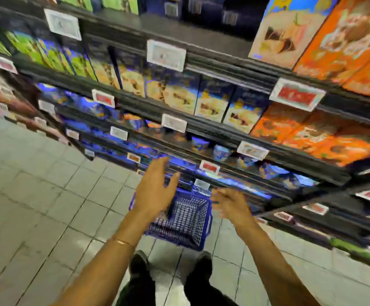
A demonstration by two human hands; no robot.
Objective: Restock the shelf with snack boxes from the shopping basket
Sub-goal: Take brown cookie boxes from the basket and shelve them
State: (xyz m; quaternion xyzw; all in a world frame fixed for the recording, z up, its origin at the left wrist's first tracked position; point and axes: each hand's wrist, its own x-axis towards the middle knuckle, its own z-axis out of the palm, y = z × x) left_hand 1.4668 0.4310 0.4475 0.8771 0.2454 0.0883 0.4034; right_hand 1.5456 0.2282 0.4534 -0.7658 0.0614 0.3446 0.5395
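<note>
A blue wire shopping basket (185, 224) stands on the tiled floor in front of my feet, and I see no boxes inside it. My left hand (155, 191) hovers above the basket's left side, fingers spread and holding nothing. Over the basket's right edge, my right hand (229, 204) is blurred, with loose fingers and nothing in it. Dark shelves rise just beyond; blue snack boxes (212, 102) fill the middle shelf and orange boxes (312, 133) sit to their right.
Price tags (166, 54) hang on the black shelf edges. Green boxes (54, 54) stand at the upper left, big orange boxes (351, 40) at the upper right. Small blue packs (221, 152) lie on lower shelves. Grey tiled floor (36, 206) spreads to the left. My shoes (138, 261) are below the basket.
</note>
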